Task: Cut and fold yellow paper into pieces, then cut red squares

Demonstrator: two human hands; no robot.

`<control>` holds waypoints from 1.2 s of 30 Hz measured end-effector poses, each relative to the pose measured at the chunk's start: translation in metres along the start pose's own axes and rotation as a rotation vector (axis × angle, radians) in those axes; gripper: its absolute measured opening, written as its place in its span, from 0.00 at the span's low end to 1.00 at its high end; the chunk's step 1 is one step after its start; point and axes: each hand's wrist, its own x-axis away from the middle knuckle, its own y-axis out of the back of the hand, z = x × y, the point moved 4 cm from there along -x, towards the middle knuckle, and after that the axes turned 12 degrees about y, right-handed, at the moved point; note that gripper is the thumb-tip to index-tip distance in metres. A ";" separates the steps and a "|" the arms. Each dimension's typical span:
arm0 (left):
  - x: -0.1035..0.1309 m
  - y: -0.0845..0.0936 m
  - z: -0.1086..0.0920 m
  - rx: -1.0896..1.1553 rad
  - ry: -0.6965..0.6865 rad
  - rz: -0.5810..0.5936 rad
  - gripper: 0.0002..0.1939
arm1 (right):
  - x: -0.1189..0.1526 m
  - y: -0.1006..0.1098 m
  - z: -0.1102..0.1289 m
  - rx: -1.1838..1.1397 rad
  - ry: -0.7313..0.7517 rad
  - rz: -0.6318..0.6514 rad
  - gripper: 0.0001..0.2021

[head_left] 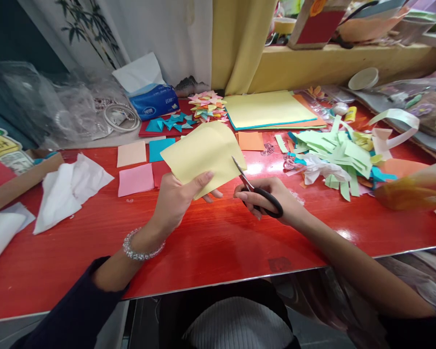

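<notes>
My left hand (178,198) grips a yellow paper sheet (203,155) by its lower left edge, thumb on top and fingers underneath. The sheet is raised above the red table and slightly curved. In my right hand (265,196) is a pair of scissors (268,201) with black handles. Their blade tips point up and left, at the sheet's right edge. Whether the blades touch the paper is hard to tell. Behind the sheet lie small paper squares: peach (131,154), pink (135,180), blue (160,149) and orange (251,141).
A red table (203,257) spans the view. Larger yellow sheets (269,109) lie at the back, beside folded paper pieces (208,105) and a blue tissue pack (154,101). Green paper strips (343,152) are heaped at right. Crumpled white tissue (70,189) lies at left.
</notes>
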 end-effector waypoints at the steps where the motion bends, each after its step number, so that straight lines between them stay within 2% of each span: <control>1: 0.000 0.000 0.001 -0.005 0.010 0.005 0.13 | 0.000 0.000 0.000 0.001 0.004 0.000 0.13; 11: -0.001 0.001 0.002 0.048 0.012 0.013 0.11 | 0.001 -0.003 -0.001 -0.007 -0.009 -0.018 0.10; 16: -0.002 -0.001 0.007 0.065 0.044 0.058 0.10 | -0.001 -0.003 -0.001 -0.043 -0.006 -0.032 0.13; 24: -0.003 -0.001 0.011 0.081 0.064 0.065 0.10 | 0.000 -0.004 0.000 0.008 0.019 -0.023 0.12; 29: -0.002 -0.003 0.015 0.080 0.106 0.096 0.12 | 0.000 -0.004 0.001 -0.032 -0.007 -0.041 0.16; 36: -0.002 -0.005 0.015 0.087 0.094 0.126 0.12 | 0.000 -0.004 0.002 0.003 0.011 -0.033 0.16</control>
